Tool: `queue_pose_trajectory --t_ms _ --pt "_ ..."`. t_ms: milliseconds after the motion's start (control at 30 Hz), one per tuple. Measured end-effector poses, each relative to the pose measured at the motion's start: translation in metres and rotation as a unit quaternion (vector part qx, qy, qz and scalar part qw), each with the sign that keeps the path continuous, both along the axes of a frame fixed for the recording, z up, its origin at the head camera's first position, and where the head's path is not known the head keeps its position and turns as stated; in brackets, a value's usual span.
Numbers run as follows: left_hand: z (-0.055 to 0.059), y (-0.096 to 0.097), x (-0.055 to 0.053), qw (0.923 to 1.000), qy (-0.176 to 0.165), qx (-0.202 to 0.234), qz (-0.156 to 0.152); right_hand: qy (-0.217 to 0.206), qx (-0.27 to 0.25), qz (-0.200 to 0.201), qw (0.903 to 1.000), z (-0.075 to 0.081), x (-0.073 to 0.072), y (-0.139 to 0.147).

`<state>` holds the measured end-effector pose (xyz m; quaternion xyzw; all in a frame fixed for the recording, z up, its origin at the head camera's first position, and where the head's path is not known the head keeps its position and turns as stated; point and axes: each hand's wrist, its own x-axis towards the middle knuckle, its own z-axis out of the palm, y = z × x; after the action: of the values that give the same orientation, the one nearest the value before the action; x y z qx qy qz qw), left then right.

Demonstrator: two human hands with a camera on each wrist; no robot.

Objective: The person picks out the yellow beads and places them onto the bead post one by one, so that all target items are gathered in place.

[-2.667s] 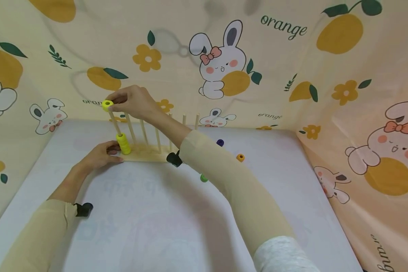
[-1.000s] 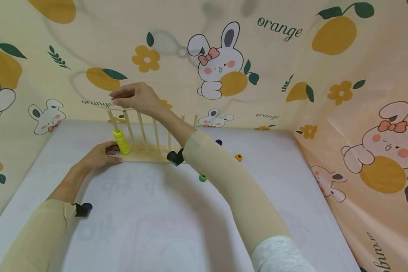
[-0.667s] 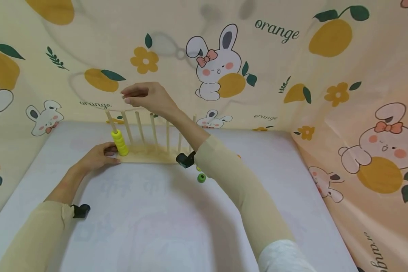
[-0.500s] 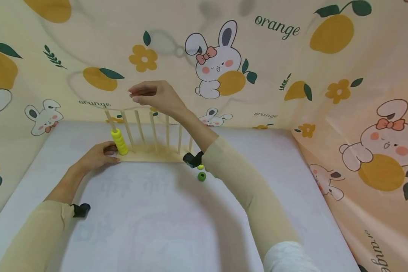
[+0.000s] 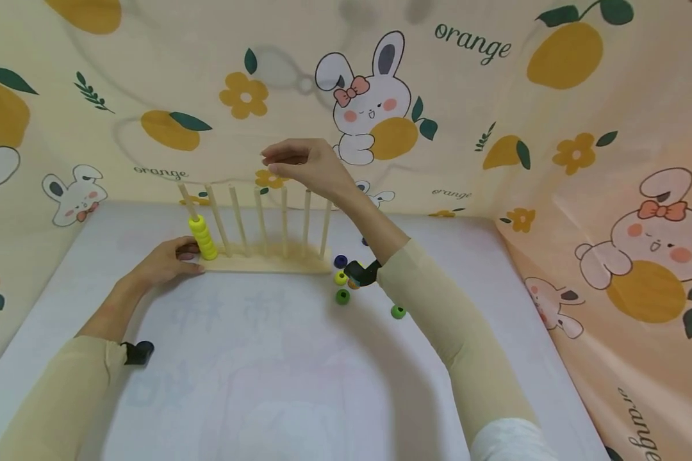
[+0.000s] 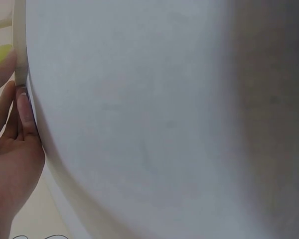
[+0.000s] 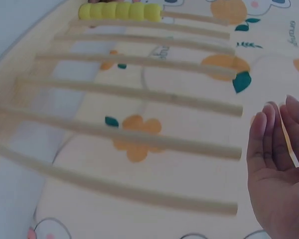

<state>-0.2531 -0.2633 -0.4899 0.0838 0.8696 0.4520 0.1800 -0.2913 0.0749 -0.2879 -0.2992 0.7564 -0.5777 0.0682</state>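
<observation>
A wooden peg rack stands towards the back left, with several upright pegs in a row. Its leftmost peg carries a stack of yellow beads, seen also as a yellow row in the right wrist view. My left hand holds the left end of the base, thumb along the front and fingers behind. Above the pegs, right of the middle, my right hand hangs in the air with nothing in it. The right wrist view shows its fingers relaxed, just beyond the peg tips.
Right of the rack lie loose beads: dark blue, yellow, green and another green. An orange bead is partly hidden by the right wrist camera. A printed cloth rises behind the white table.
The yellow bead that my right hand held at the leftmost peg's tip was let go and now sits on the stack. My right hand then moved right; my left hand stayed at the base.
</observation>
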Motion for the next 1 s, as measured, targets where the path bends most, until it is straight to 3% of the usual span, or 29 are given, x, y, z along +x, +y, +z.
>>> queue_pose_trajectory --t_ms 267,500,733,1000 --pt "0.000 -0.002 0.005 0.9999 -0.013 -0.004 0.003 0.010 0.016 -0.011 0.9998 -0.008 0.002 0.030" --pt "0.001 0.002 -0.001 1.0000 -0.007 -0.001 -0.003 0.018 0.025 -0.056 0.9979 -0.012 0.010 0.062" --pt "0.001 0.005 0.000 1.0000 -0.007 -0.001 -0.004 0.022 0.008 -0.125 0.9919 -0.029 0.018 0.092" --pt "-0.001 0.002 -0.002 0.9999 -0.010 -0.012 0.002 0.007 0.019 -0.153 0.9881 -0.046 0.025 0.118"
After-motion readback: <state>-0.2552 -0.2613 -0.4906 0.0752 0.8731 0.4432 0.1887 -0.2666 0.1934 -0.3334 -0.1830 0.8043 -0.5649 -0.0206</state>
